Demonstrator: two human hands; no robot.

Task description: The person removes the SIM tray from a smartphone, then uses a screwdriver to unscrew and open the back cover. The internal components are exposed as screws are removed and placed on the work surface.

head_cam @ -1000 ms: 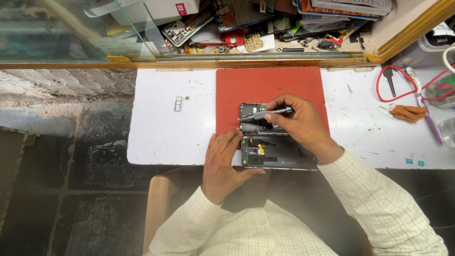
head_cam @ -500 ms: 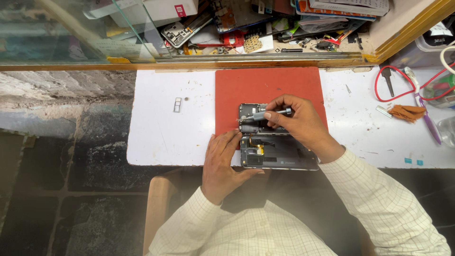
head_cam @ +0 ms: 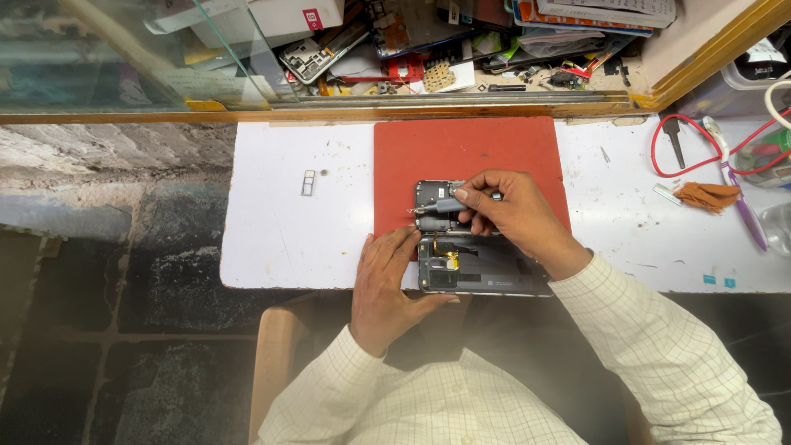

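I see a red mat on a white worktop. The opened phone is dark grey with a small yellow patch inside. My sleeves are cream with a fine check. A red cable and an orange cloth lie at the right.

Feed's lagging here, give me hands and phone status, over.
Left hand steadies opened phone. Right hand holds screwdriver over it. Nothing in the way.

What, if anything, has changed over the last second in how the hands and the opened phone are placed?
Nothing visibly changed. The right hand still grips the screwdriver over the opened phone, the left hand still steadies the phone's edge, and the red mat lies as before.
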